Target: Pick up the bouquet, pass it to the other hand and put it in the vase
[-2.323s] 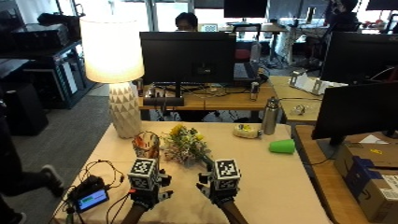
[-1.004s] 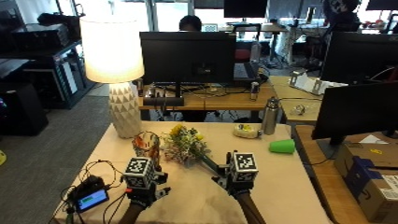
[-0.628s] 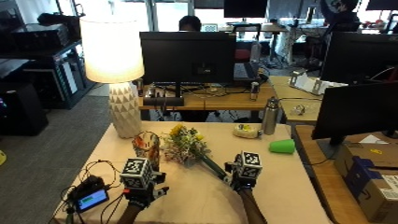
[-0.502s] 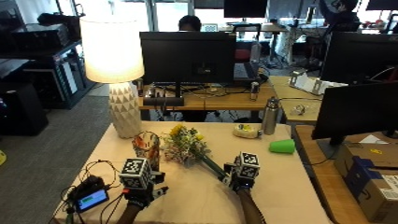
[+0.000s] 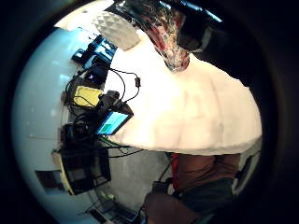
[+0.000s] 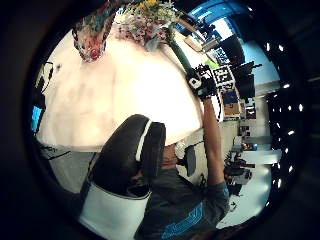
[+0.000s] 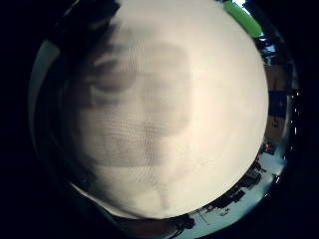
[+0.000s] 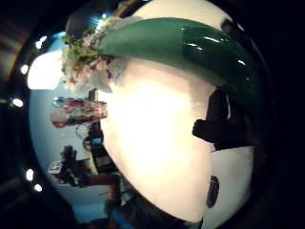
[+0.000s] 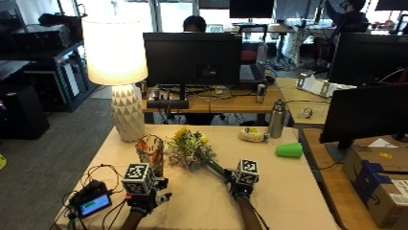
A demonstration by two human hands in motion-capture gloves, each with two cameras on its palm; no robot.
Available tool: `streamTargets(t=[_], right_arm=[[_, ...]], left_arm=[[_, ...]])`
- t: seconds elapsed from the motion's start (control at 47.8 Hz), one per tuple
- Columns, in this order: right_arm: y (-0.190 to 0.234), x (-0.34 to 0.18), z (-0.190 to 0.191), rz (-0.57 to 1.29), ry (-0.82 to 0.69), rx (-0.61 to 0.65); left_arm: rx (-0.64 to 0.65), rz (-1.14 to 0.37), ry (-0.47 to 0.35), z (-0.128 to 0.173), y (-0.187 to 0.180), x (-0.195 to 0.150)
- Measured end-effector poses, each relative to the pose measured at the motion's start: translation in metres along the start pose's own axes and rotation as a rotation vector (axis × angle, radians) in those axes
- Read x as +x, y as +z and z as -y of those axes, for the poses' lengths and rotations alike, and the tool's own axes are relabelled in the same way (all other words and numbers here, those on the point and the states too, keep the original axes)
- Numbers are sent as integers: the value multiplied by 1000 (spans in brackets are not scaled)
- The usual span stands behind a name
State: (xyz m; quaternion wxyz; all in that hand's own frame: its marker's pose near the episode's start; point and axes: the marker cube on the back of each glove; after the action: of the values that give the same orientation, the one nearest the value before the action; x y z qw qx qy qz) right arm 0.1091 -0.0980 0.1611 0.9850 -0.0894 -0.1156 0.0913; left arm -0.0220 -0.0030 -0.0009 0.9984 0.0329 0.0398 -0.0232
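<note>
Fingers of our right hand [image 9: 242, 184] curl round the green stem of the yellow-and-white flower bouquet [image 9: 188, 149] lying on the cream counter [image 9: 290, 191]; our left hand [image 9: 143, 199] hovers relaxed, holding nothing, just below the patterned glass vase [image 9: 150, 149].

— What's the person wearing?
— Black gloves on both hands: left hand [image 9: 141, 197], right hand [image 9: 241, 188].
— And the rest?
— From the left palm's thumb-side view, a grey short-sleeved shirt [image 6: 182, 210] with blue lettering, forearms bare.
</note>
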Motion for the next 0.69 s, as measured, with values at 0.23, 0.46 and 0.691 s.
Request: streamTargets(t=[0.23, 0.46, 0.691], right_arm=[[3, 11, 17, -281, 98, 236], [4, 12, 14, -185, 134, 247], [-36, -1, 11, -34, 131, 322]], left_arm=[[-5, 13, 3, -2, -1, -4], [-10, -3, -12, -4, -4, -4], [61, -59, -7, 1, -32, 2]])
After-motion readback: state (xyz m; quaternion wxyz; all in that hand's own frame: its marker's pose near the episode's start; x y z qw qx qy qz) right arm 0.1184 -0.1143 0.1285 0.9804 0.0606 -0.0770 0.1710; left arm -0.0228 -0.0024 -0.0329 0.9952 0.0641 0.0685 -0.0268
